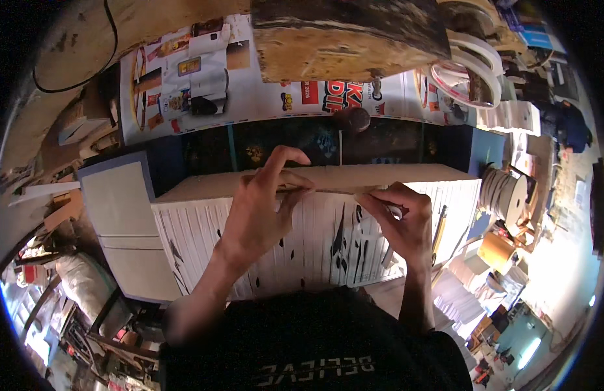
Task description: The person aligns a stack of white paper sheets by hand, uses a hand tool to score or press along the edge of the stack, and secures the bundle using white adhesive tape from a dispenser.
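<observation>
My left hand [261, 207] and my right hand [401, 218] meet the front edge of a beige board [380, 174]. Each pinches a thin brownish strip [334, 191] that runs along this edge between them. My left index finger arches above the thumb. The strip's ends are hidden by my fingers. Below the edge hangs a white grooved panel [308, 228] with black leaf-shaped marks. A thin yellow stick [439, 229] lies against the panel, right of my right hand.
Blue-edged cabinet parts [122, 202] flank the panel. Behind the board are a dark patterned surface [282, 144], a small round dark object [356, 119], printed paper [240, 98] and a thick wooden block [354, 55]. White band rolls [474, 72] and a cable spool [510, 195] stand right.
</observation>
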### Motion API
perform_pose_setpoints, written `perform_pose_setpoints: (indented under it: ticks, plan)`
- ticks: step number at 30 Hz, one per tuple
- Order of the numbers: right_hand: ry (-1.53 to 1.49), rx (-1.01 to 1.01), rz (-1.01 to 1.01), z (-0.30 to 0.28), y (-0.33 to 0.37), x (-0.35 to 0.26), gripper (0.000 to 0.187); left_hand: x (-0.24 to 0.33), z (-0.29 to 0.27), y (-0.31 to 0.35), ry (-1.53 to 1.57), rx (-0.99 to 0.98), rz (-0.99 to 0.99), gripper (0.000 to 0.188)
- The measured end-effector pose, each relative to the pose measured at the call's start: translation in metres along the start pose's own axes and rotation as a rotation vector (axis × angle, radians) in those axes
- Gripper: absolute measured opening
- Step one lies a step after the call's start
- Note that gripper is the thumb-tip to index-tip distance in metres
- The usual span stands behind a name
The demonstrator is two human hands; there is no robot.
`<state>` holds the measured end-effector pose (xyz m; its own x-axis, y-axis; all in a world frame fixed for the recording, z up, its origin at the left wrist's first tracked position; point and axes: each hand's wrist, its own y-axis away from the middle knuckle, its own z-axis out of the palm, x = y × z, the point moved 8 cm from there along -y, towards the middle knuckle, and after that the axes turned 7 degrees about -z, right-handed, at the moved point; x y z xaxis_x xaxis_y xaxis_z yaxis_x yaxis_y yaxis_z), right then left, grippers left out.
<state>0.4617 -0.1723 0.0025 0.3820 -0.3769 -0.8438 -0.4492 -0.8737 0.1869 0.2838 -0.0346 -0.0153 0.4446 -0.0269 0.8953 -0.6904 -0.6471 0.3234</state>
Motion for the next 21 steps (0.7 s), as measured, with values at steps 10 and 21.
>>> perform_pose_setpoints:
  ticks: [10,21]
  plan:
    - [0.057,-0.015,-0.202,-0.022,-0.005,0.002,0.014,0.002,0.0,0.013,-0.122,0.186,-0.083,0.045]
    - [0.101,-0.081,-0.129,-0.073,0.009,-0.006,0.017,0.022,0.044,-0.01,0.079,-0.036,-0.014,0.055]
